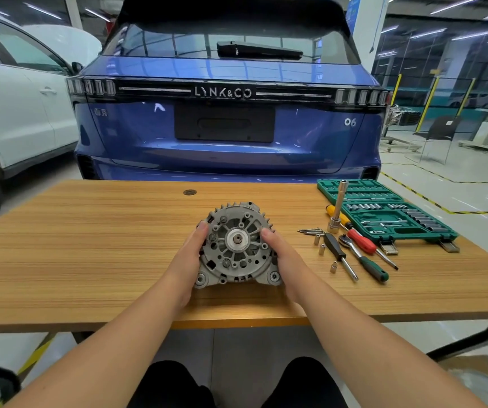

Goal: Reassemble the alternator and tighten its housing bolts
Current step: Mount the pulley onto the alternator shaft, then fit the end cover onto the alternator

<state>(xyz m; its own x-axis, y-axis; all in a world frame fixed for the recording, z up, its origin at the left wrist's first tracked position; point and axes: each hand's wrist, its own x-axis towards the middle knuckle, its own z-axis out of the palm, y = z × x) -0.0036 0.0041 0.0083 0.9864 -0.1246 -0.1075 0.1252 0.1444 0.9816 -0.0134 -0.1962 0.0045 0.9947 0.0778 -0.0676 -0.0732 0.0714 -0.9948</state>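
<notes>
A grey metal alternator [236,245] lies flat on the wooden table [89,245], its shaft end facing up. My left hand [191,260] clasps its left side, thumb on the rim. My right hand [282,260] clasps its right side the same way. Long housing bolts [310,231] lie in a small bundle to the right of the alternator. A ratchet wrench [363,259] with a green grip rests further right, beside a black-handled driver [339,256].
An open green socket set case [384,210] sits at the table's right end, with an upright extension bar [338,207], a red and yellow screwdriver [357,237] and loose sockets [322,248] near it. A blue car [228,122] stands right behind the table, a white car [16,113] to the left.
</notes>
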